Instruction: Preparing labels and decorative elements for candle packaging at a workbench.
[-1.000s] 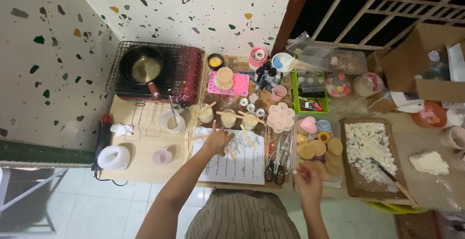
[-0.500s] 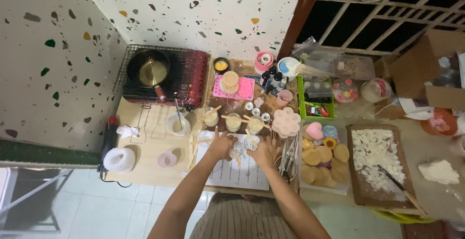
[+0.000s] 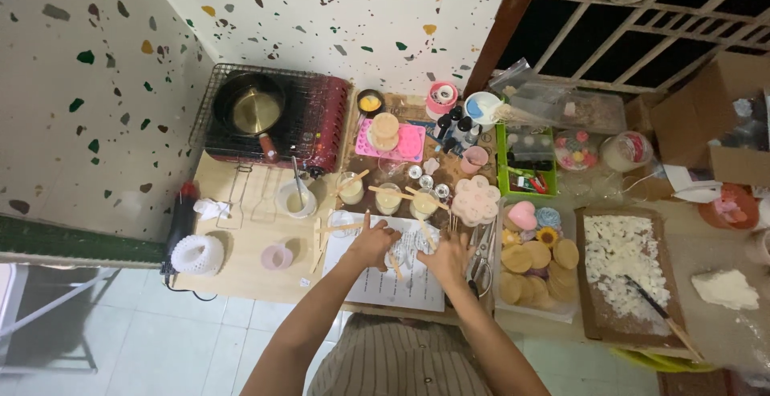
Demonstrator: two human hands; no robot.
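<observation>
A low wooden work surface (image 3: 241, 268) stands against a speckled terrazzo wall, with pale floor tiles on the near side and a dark metal grille at far right. The person leans over it from the near edge, both forearms reaching away from the body and converging over a white printed sheet (image 3: 393, 280) that lies at the near middle of the surface.

The left hand (image 3: 370, 243) rests palm down on the sheet's far left part, fingers loosely curled; a thin wooden stick (image 3: 395, 266) lies just beside its fingertips. Whether the hand pinches the stick cannot be told at this size. The right hand (image 3: 446, 258) lies palm down on the sheet's right part, fingers spread and flat, holding nothing visible. The two hands are near each other, not touching.

Just beyond the hands stand three small cups of pale wax (image 3: 387, 198), each with a stick laid across the rim. To their right sits a pink flower-shaped mould (image 3: 476, 200). Scissors (image 3: 481, 253) lie just right of the right hand. Further right, a tray holds round tan discs (image 3: 529, 272). At far left, a small pan (image 3: 253, 111) sits on a red portable stove (image 3: 325, 123). A board of white wax chunks (image 3: 622, 264) lies at right.
</observation>
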